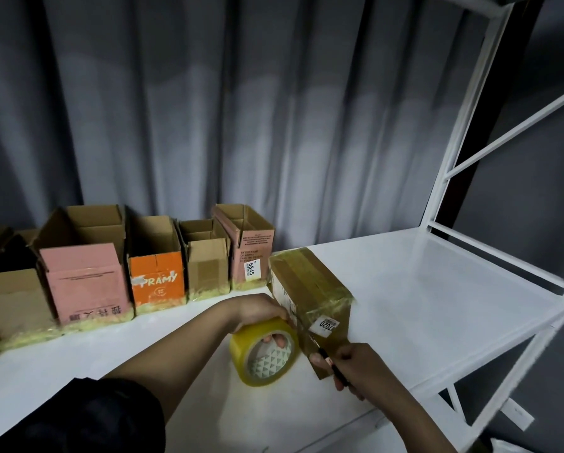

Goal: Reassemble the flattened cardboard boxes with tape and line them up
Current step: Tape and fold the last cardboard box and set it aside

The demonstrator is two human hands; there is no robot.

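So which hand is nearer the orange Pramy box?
Left. The left hand grips the yellow tape roll just right of the orange Pramy box; the right hand, holding a cutter, is farther right.

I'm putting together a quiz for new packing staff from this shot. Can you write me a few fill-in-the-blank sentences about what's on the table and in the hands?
1. The left hand holds a roll of ____ tape.
2. The sticker on the box being taped reads ____.
3. The orange box in the row carries the word ____.
4. The right hand grips a thin dark ____-like tool against the tape.

Missing words: yellow; 7020; PRAMY; pen
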